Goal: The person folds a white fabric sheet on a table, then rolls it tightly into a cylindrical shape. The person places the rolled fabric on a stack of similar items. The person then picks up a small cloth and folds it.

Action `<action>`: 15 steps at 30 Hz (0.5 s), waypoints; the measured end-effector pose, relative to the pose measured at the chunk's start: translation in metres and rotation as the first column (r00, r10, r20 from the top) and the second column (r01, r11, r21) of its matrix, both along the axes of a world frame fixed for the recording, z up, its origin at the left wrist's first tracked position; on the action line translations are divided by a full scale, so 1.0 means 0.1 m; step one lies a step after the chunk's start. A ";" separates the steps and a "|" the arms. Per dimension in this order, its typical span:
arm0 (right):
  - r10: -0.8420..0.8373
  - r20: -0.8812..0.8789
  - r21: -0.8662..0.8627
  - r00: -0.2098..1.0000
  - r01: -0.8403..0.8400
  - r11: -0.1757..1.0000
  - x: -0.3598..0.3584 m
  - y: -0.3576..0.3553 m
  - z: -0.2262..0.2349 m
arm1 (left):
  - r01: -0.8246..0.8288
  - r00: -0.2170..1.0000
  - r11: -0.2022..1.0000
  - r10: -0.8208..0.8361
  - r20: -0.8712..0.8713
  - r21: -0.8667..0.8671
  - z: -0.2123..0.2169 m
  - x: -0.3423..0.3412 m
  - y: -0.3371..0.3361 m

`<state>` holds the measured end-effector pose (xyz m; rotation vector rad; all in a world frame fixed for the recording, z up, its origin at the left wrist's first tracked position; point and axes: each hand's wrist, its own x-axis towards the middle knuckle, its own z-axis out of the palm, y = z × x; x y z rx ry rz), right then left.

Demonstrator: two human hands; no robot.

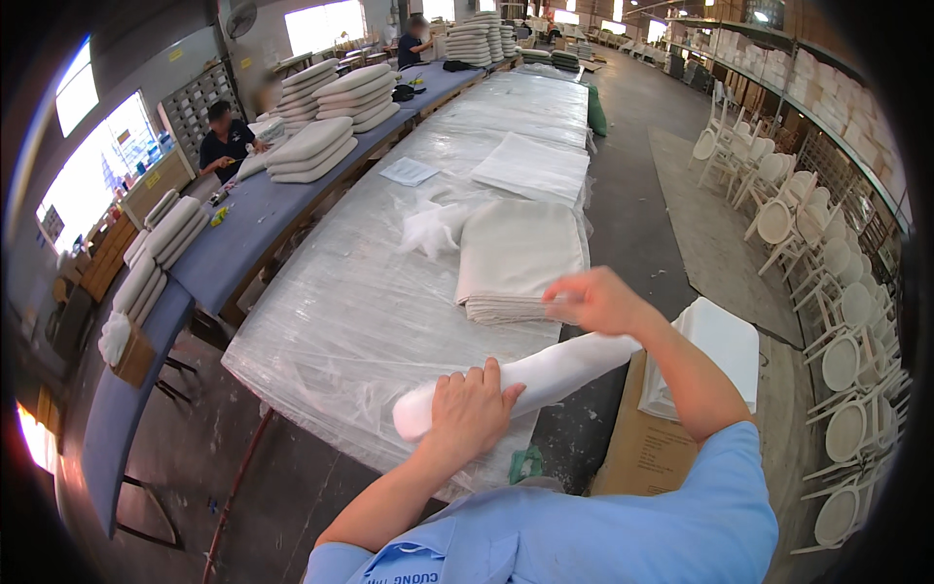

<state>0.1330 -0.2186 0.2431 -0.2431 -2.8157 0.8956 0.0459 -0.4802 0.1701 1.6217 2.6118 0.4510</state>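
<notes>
My left hand (470, 409) lies over a long white padded piece (569, 365), fingers wrapped across its top and thumb towards the right. This soft roll-like piece slants over the near edge of the plastic-covered table (321, 321), its right end under my right forearm. My right hand (595, 300) is at the near right corner of a stack of folded beige cloth pieces (520, 248). Its fingers are curled but apart, slightly blurred, with nothing visible in them. Whether they touch the cloth is unclear.
White sheets (715, 355) sit on a cardboard box (647, 453) to my right. Crumpled white material (431, 226), a paper (409, 171) and white cloth (535, 167) lie farther up the table. A blue bench (253, 229) bears cushions; people work behind it. Chair frames (842, 365) line the right.
</notes>
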 end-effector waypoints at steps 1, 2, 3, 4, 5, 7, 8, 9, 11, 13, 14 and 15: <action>0.113 0.057 0.116 0.992 -0.119 0.986 0.03 -0.10 -0.05 | 0.001 1.000 1.000 -0.001 0.010 -0.030 0.03 -0.03 0.03; 0.154 0.049 0.156 0.987 -0.160 0.975 0.09 -0.17 -0.14 | 0.016 1.000 0.998 -0.015 0.019 -0.056 0.05 -0.03 0.07; 0.202 0.043 0.195 0.978 -0.207 0.959 0.10 -0.23 -0.26 | 0.029 0.999 0.998 -0.026 0.040 -0.057 0.06 -0.05 0.11; 0.252 0.039 0.235 0.967 -0.254 0.938 0.10 -0.26 -0.35 | 0.040 0.997 0.997 -0.036 0.061 -0.059 0.05 -0.07 0.14; 0.239 0.063 0.203 0.969 -0.247 0.948 0.08 -0.30 -0.39 | 0.044 0.996 0.997 -0.039 0.081 -0.062 0.05 -0.10 0.16; 0.219 0.111 0.139 0.969 -0.233 0.962 0.03 -0.33 -0.45 | 0.043 0.988 0.995 -0.030 0.154 -0.084 0.04 -0.17 0.20; 0.222 0.091 0.115 0.971 -0.232 0.966 0.03 -0.31 -0.49 | 0.052 0.981 0.994 -0.033 0.192 -0.094 0.04 -0.19 0.22; 0.226 0.070 0.091 0.972 -0.231 0.969 0.01 -0.28 -0.52 | 0.047 0.977 0.997 -0.031 0.213 -0.068 0.04 -0.20 0.23; 0.215 0.055 0.043 0.975 -0.217 0.975 -0.03 -0.24 -0.57 | 0.031 0.967 0.999 -0.024 0.255 -0.021 0.04 -0.23 0.23; 0.187 0.071 -0.007 0.980 -0.187 0.982 -0.12 -0.23 -0.59 | -0.024 0.967 1.000 0.024 0.254 -0.003 0.03 -0.24 0.22; 0.170 0.102 -0.036 0.980 -0.167 0.985 -0.15 -0.22 -0.61 | -0.053 0.966 0.999 0.049 0.254 0.008 0.03 -0.25 0.22; 0.154 0.134 -0.064 0.979 -0.146 0.987 -0.18 -0.22 -0.64 | -0.047 0.968 0.999 0.043 0.248 0.011 0.03 -0.26 0.22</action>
